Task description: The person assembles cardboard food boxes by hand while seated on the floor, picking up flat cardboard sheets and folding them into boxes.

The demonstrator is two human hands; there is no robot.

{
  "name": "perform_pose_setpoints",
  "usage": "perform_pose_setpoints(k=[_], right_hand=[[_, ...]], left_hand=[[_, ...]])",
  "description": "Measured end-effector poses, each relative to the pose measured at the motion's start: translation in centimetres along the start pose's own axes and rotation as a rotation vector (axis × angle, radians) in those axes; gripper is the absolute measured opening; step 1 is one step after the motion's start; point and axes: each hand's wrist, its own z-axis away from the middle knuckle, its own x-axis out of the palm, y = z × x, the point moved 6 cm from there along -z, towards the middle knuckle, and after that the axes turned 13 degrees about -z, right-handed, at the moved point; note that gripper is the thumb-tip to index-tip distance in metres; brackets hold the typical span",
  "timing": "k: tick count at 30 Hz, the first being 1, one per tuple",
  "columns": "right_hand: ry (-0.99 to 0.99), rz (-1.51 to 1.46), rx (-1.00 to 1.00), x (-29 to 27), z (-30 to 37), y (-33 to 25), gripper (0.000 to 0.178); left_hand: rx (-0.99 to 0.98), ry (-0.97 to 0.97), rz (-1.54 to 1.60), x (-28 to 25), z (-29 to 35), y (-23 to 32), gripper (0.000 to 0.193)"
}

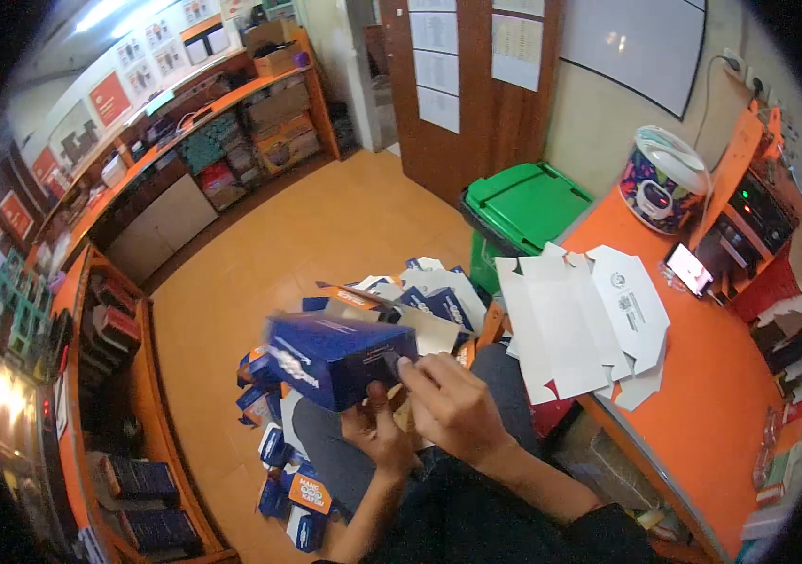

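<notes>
A dark blue carton box (321, 362) with white print is held up above my lap, its far left end smeared by motion. My left hand (382, 437) grips it from below, the thumb against its lower near edge. Close to the box's right end, my right hand (462, 404) is closed in a pinch, fingertips at the panel. A small dark piece shows at those fingertips; whether it is a flap of the box or a separate thing, I cannot tell. Beyond the box lies a heap of blue, white and orange folded cartons (438, 301).
Flat white carton sheets (560, 320) lie on the orange table (701, 414) at my right, with a rice cooker (664, 183) and a lit phone (689, 269) farther back. A green bin (532, 202) stands beyond. More small cartons (307, 493) lie on the floor, left of my legs.
</notes>
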Motion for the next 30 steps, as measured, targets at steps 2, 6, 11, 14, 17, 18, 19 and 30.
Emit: perform_pose_setpoints(k=[2, 6, 11, 14, 17, 18, 19, 30], right_hand=[[-0.254, 0.121, -0.069, 1.2, 0.7, 0.8, 0.038], [-0.409, 0.225, -0.045, 1.1, 1.4, 0.2, 0.038], [-0.157, -0.089, 0.057, 0.9, 1.0, 0.6, 0.041], [-0.097, -0.21, 0.07, 1.0, 0.2, 0.8, 0.051], [0.001, 0.037, -0.072, -1.7, -1.8, -2.5, 0.061], [0.038, 0.124, -0.118, -2.5, -2.2, -3.2, 0.065], [0.06, 0.104, -0.064, -2.7, -2.3, -2.8, 0.071], [-0.095, -0.446, 0.242, -1.2, -0.7, 1.8, 0.023]], left_hand=[[-0.053, -0.122, 0.079, 0.3, -0.7, 0.1, 0.02], [0.003, -0.188, -0.019, 1.0, -1.9, 1.7, 0.018], [-0.008, -0.323, 0.067, 1.0, 0.2, -0.4, 0.032], [0.176, -0.362, 0.092, 2.2, 0.6, 1.0, 0.042], [0.287, -0.463, 0.025, 2.9, 1.3, 1.6, 0.047], [0.322, -0.499, -0.001, 3.4, 1.5, 1.8, 0.049], [0.357, -0.537, -0.043, 3.7, 1.5, 1.9, 0.051], [-0.611, -0.336, 0.899, 1.4, -2.0, 1.9, 0.042]])
